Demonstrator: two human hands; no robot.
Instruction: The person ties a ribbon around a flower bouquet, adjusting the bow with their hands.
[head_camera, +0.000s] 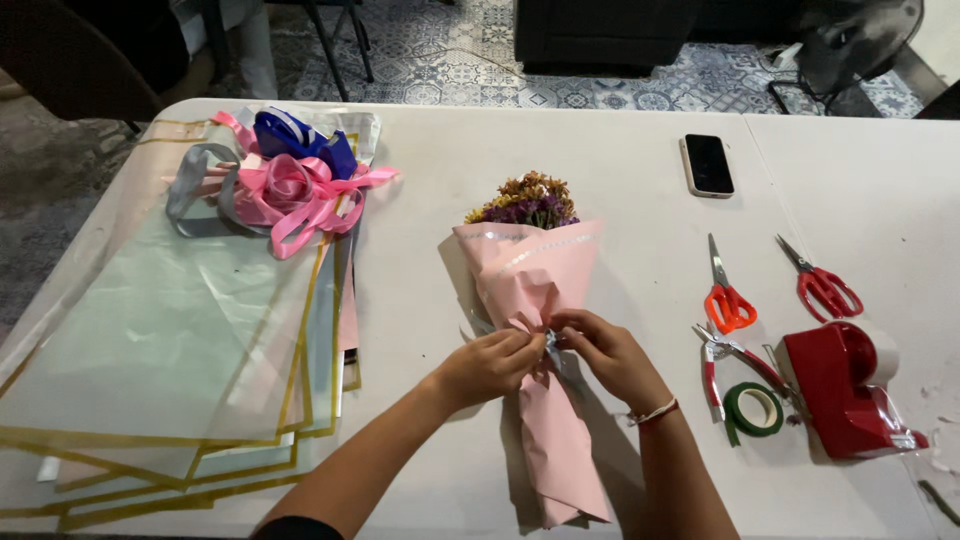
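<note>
A bouquet (530, 290) wrapped in pink paper lies on the white table (450, 180), its orange and purple flowers pointing away from me. My left hand (490, 365) and my right hand (605, 355) meet at the narrow waist of the wrap. Both pinch a thin silvery grey ribbon (552, 347) there. The ribbon is mostly hidden by my fingers. The lower tail of the pink paper runs toward the near edge between my forearms.
Sheets of wrapping film (170, 340) with gold edges lie at the left, with pink, blue and grey ribbons (285, 175) on top. To the right are a phone (707, 165), two red-handled scissors (728, 295) (822, 280), pliers (730, 355), green floral tape (753, 408) and a red tape dispenser (845, 385).
</note>
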